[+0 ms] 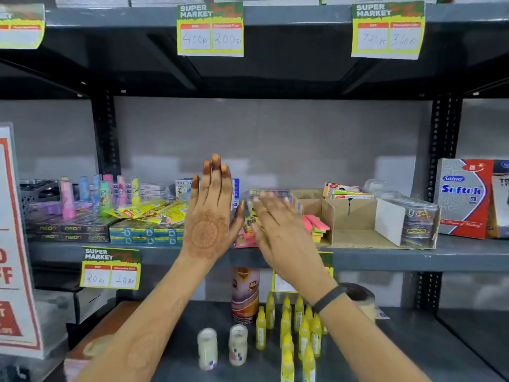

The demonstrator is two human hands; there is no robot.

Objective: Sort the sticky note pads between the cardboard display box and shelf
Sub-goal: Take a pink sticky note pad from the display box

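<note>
Left hand (210, 213) raised, fingers spread, empty; right hand (278, 230) blurred, flat, over sticky note pads (316, 227).

Both of the person's bare forearms are reaching up and forward from the bottom of the view, angling toward each other. The left hand (209, 213) is standing upright with its back facing the viewer, fingers straight, close together and pointing up, thumb spreading out to the right; it is gripping nothing. The right hand (278, 230) is sitting just beside it, slightly lower, tilting leftward with its fingers extended. It is blurred, so whether its fingertips are pinching anything is hard to say. A dark band is circling the right wrist (329, 297).
</note>
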